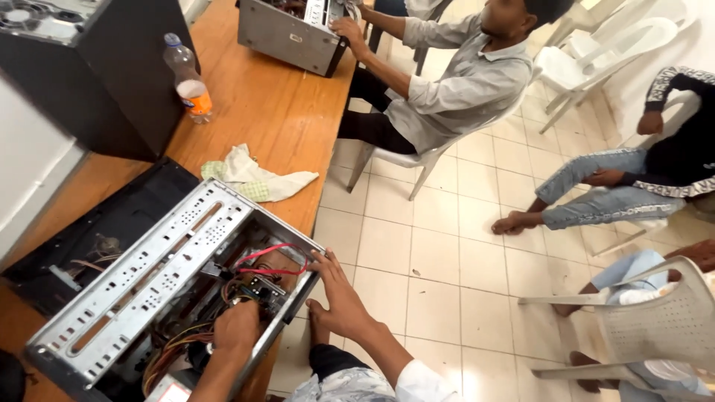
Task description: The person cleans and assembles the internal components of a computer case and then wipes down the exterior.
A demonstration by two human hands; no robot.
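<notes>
Now left hand [237, 325] inside computer case [149, 275]; right hand [339, 294] spread, gripping edge.

Your open computer case [141, 275] is bare grey sheet metal, matt and punched with holes, and the cables [272, 257] in it have smooth glossy plastic sleeves, red and yellow. The table [275, 112] under it looks like wood with a smooth, slightly shiny orange-brown finish. That rag [253, 179] is soft crumpled cloth, the bottle [188, 78] is clear glossy plastic, the chairs [670, 324] are matt white plastic, and the floor [432, 260] is smooth pale tile
</notes>
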